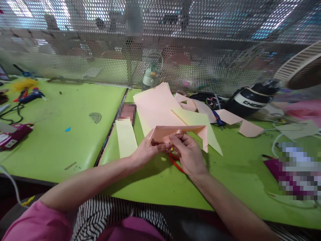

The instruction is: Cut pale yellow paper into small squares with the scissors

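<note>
The left hand (146, 150) pinches the near left corner of a folded pink paper (175, 131), fingers closed on it. The right hand (189, 152) grips the same paper's near edge just beside it, fingers curled shut. The paper is held just above the green table (238, 174), near its middle. Red scissors (175, 162) lie under the right hand. A yellow strip (126, 138) lies to the left, larger pink sheets (156, 105) farther back.
</note>
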{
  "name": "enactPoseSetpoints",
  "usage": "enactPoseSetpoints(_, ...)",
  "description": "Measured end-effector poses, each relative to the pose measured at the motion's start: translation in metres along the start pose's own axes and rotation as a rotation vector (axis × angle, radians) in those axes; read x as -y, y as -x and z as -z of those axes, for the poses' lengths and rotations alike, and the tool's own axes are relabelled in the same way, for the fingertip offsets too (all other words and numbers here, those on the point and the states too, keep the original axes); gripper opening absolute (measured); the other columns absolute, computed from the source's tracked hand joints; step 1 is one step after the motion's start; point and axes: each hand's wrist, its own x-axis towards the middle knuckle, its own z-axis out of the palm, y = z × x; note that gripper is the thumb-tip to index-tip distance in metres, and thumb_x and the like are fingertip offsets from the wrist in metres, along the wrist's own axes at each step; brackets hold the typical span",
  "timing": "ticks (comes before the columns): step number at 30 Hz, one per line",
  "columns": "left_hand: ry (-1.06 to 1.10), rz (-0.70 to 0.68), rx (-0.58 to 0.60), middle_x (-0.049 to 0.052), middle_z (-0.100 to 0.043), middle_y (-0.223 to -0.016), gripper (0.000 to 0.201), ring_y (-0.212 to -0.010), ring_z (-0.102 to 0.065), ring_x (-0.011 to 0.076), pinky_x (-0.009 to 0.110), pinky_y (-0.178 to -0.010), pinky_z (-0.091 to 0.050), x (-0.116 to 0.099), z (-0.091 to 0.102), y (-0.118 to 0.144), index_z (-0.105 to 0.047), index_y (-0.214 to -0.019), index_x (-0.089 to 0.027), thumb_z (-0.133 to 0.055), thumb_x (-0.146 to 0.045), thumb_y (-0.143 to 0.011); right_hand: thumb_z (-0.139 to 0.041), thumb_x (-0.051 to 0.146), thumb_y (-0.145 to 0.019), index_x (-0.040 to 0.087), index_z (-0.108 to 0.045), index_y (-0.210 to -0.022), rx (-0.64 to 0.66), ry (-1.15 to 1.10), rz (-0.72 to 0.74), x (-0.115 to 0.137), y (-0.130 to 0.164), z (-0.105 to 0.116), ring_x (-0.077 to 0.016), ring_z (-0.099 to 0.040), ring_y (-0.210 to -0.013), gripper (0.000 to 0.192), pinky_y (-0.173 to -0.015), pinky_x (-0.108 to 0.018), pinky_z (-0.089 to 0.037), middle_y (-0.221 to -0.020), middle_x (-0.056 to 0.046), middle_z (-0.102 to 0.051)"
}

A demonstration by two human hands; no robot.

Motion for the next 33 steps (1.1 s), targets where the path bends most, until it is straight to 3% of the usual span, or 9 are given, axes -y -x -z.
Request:
enactPoseSetpoints(3,-0.011,-0.022,-0.031,0.007,-0.076,-0.094,0.041,-0.094,-0.067,0.0229,0.034,-0.083,-0.051,-0.003,0.0,0.0,-0.067,-0.109,-0.019,-0.081,-0.016,-0.07,-0.085,0.04,-0.062,0.019,-0.06,-0.066,-0.014,0.026,0.012,-0.002,0.001,0.0,-0.0052,-0.036,-0.043,0.033,-0.039,-0.02,-0.03,-0.053,0.008,-0.05)
enactPoseSetpoints(6,-0.064,-0.01,-0.087,0.007,-0.075,-0.091,0.024,-0.091,-0.066,0.0217,0.033,-0.081,-0.051,-0.008,0.0,0.001,-0.071,-0.095,-0.018,-0.079,-0.018,-0.072,-0.084,0.04,-0.065,0.019,-0.062,-0.066,-0.015,0.074,0.01,-0.003,0.002,0.001,-0.0043,-0.025,-0.04,0.031,-0.036,-0.02,-0.02,-0.047,0.011,-0.039)
enactPoseSetpoints(9,-0.133,0.028,-0.097,0.006,-0.072,-0.076,0.009,-0.082,-0.066,0.0218,0.033,-0.076,-0.05,-0.012,0.0,0.002,-0.072,-0.078,-0.017,-0.077,-0.022,-0.074,-0.085,0.04,-0.065,0.02,-0.063,-0.066,-0.02,0.094,-0.001,-0.004,0.003,0.001,-0.0049,-0.025,-0.041,0.03,-0.036,-0.021,-0.021,-0.047,0.01,-0.04)
enactPoseSetpoints(15,-0.119,0.082,-0.115,0.006,-0.07,-0.067,0.016,-0.069,-0.063,0.0186,0.032,-0.069,-0.049,-0.009,0.002,0.001,-0.07,-0.06,-0.015,-0.08,-0.022,-0.071,-0.084,0.042,-0.066,0.02,-0.063,-0.066,0.023,0.121,0.016,-0.007,0.002,0.001,-0.0055,-0.031,-0.042,0.03,-0.037,-0.022,-0.027,-0.054,0.008,-0.048)
enactPoseSetpoints(18,-0.03,0.036,-0.062,0.007,-0.074,-0.075,0.012,-0.074,-0.066,0.0193,0.032,-0.073,-0.051,-0.002,-0.001,0.001,-0.075,-0.072,-0.014,-0.081,-0.024,-0.071,-0.082,0.042,-0.07,0.02,-0.06,-0.062,0.051,0.11,0.044,-0.007,0.002,0.002,-0.0049,-0.03,-0.041,0.032,-0.038,-0.021,-0.028,-0.053,0.008,-0.047)
enactPoseSetpoints(21,0.059,-0.009,-0.02,0.009,-0.077,-0.092,0.028,-0.087,-0.069,0.0217,0.035,-0.083,-0.052,0.004,-0.005,0.002,-0.077,-0.093,-0.014,-0.083,-0.026,-0.069,-0.077,0.047,-0.074,0.02,-0.056,-0.057,0.07,0.059,0.043,-0.007,0.001,0.003,-0.0056,-0.03,-0.04,0.038,-0.038,-0.02,-0.028,-0.047,0.009,-0.04)
enactPoseSetpoints(28,-0.029,-0.039,0.014,0.01,-0.077,-0.088,0.023,-0.084,-0.07,0.021,0.037,-0.086,-0.052,0.001,-0.003,0.002,-0.077,-0.086,-0.014,-0.082,-0.031,-0.07,-0.075,0.054,-0.073,0.02,-0.051,-0.056,0.039,0.062,0.005,-0.004,-0.002,-0.001,-0.0048,-0.025,-0.036,0.045,-0.033,-0.02,-0.021,-0.044,0.01,-0.037)
enactPoseSetpoints(33,-0.066,-0.065,0.05,0.01,-0.077,-0.094,0.025,-0.086,-0.07,0.0217,0.037,-0.085,-0.053,0.003,-0.001,0.001,-0.077,-0.091,-0.015,-0.079,-0.033,-0.074,-0.079,0.048,-0.07,0.021,-0.052,-0.059,0.022,0.014,0.019,-0.007,-0.005,0.001,-0.0057,-0.034,-0.039,0.039,-0.036,-0.018,-0.029,-0.048,0.009,-0.043)
